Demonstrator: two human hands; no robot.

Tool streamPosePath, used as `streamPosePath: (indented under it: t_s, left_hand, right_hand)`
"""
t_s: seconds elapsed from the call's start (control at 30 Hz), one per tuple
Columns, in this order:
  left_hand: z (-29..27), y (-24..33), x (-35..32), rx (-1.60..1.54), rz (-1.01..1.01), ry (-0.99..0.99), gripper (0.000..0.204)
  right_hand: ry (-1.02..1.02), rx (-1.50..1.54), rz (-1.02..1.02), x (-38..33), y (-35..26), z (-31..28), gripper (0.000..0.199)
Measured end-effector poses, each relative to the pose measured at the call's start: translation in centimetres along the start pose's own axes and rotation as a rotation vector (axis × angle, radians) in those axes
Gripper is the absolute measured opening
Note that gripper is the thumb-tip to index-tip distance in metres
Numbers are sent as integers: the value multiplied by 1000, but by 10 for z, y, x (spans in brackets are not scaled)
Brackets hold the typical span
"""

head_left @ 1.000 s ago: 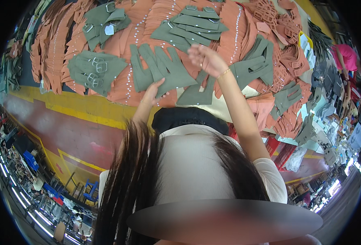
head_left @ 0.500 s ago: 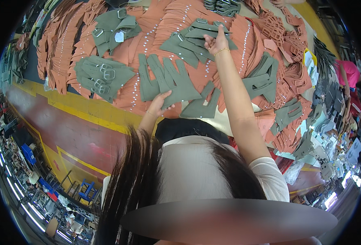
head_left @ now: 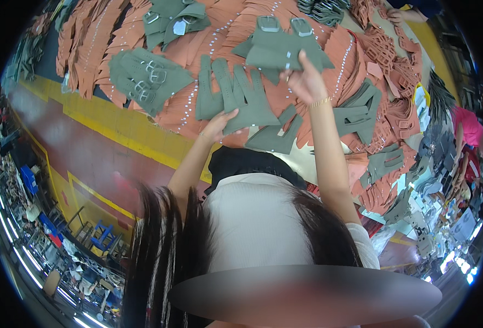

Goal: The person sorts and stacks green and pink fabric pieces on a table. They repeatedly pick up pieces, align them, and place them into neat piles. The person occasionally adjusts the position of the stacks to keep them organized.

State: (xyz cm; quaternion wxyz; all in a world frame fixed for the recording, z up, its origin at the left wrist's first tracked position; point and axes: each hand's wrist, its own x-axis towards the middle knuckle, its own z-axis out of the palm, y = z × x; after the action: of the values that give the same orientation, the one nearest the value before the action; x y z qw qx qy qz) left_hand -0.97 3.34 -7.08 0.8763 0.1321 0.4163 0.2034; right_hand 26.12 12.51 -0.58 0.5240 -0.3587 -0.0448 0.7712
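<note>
My left hand [head_left: 219, 126] is closed on the near corner of green strap pieces [head_left: 248, 106], whose punched straps fan away from me. Farther off to the right, my right hand [head_left: 308, 82] grips the near edge of a green buckle piece [head_left: 285, 50]. Two metal buckles show at its far end; other green pieces lie partly hidden under it. Between my hands and nearer to me rests a slotted green piece [head_left: 277, 134]. More buckled green pieces [head_left: 149, 79] lie left of my left hand.
Rows of orange-brown leather pieces [head_left: 102, 46] cover the table beneath the green ones. Another green buckled pile [head_left: 176, 22] lies at the far left, slotted green pieces [head_left: 361, 112] to the right. Another person's hand [head_left: 397, 15] shows at the far right. Blue stools [head_left: 104, 235] stand lower left.
My right hand has drawn a green buckle piece toward me, and its buckles now show at the far end. My left hand keeps its hold on the strap pieces. The whole view has shifted slightly.
</note>
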Motion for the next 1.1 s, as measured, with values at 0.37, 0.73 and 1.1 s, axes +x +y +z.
streamPosePath:
  t_s: [0.37,0.73,1.1]
  left_hand:
    - [21,4,-24,106,203,68,62]
    - [10,32,-86,159,517,90,46]
    - [-67,58,-98,202,942,570,35]
  right_hand:
    - [213,-415,392,-71,143,-28,34]
    - [-13,-956,154,-59,137,46,40]
    - [-151,-783,169,-52,137,54,35]
